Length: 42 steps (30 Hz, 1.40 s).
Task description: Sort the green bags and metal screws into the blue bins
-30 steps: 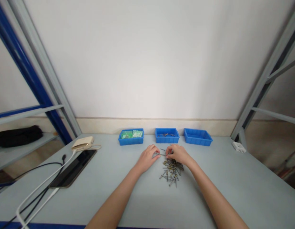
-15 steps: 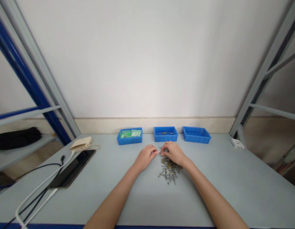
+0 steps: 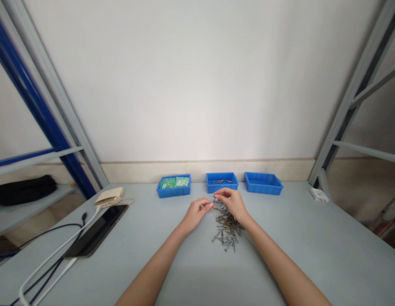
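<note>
Far left, a black bag (image 3: pixel 23 189) lies on the side shelf; on the desk (image 3: pixel 312 246) sit a dark tablet (image 3: pixel 97 231) with white and black cables (image 3: pixel 53 259) and a beige charger block (image 3: pixel 109 196) at its far end. Along the back wall is the left blue bin (image 3: pixel 173 186) with green packets, then the middle blue bin (image 3: pixel 222 181) with a few screws in it, then the right blue bin (image 3: pixel 263 183), contents not visible. The left hand (image 3: pixel 196 212) has its fingers curled together, tips just beside the right hand's; whether it pinches anything is too small to tell. The right hand (image 3: pixel 232 203) is raised over the far edge of the screw pile (image 3: pixel 226 229), thumb and forefinger pinched on what looks like a single screw (image 3: pixel 215 199). The pile lies loose on the desk between the hands and the body, near the middle bin. Judgement: screws are light, stiff, smooth metal, slippery and prone to roll or tangle in a heap; best taken one at a time by the shank near the head with fingertips. At far right, a white plug adapter (image 3: pixel 319 195) sits by the rack post.
</note>
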### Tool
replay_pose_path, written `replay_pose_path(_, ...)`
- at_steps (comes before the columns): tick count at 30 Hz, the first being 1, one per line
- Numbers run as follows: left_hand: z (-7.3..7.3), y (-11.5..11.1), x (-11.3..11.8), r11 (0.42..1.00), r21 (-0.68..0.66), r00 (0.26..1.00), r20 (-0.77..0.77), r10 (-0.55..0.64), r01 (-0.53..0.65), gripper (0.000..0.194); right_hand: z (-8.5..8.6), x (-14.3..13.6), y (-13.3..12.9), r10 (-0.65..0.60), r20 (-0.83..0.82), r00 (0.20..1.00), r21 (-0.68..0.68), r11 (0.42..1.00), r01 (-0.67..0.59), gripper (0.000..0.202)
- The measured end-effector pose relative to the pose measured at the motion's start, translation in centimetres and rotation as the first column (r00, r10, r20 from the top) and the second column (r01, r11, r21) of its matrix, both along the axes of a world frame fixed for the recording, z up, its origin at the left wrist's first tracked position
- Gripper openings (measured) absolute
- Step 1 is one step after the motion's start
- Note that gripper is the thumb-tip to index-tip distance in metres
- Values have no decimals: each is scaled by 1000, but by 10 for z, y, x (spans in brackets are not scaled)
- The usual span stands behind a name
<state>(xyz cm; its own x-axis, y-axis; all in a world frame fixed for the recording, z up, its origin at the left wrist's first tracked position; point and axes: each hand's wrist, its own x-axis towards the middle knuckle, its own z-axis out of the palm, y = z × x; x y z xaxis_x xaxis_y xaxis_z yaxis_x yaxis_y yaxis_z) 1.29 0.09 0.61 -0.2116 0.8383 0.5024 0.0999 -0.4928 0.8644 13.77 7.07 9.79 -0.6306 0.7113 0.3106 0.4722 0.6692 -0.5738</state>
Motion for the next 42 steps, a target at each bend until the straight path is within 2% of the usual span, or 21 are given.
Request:
replay_pose_path(6, -1, 2, -1, 999, -36, 998, 60, 36, -34, 31, -2, 2, 2, -22, 12, 1000, -9, 1000, 22, 19)
replay_pose_path(12, 1, 3, -1, 1000, -28, 995, 96, 2, 1, 37, 3, 5, -5, -45, 216, 975, 134, 991, 16, 26)
replay_pose_path(17, 0, 5, -4, 999, -9, 994, 105, 34, -34, 38, 5, 5, -11, -80, 351, 933, 217, 976, 2, 36)
replay_pose_path(26, -9, 12, -5, 978, -4, 977, 51, 207, -207, 25, 1, 5, -8, -26, 357, 934, 183, 982, -42, 16)
replay_pose_path(34, -6, 9, -3, 987, -54, 987, 45, 153, -151, 36, 0, 5, -11, -47, 419, 907, 236, 970, -59, 37)
replay_pose_path(38, -6, 10, -5, 986, -50, 984, 70, 164, -161, 32, 1, 5, -10, -56, 382, 922, 205, 978, -26, 36)
replay_pose_path(42, -6, 11, -6, 981, -47, 977, 99, 190, -186, 27, 1, 5, -9, -10, 349, 937, 130, 991, -38, 30)
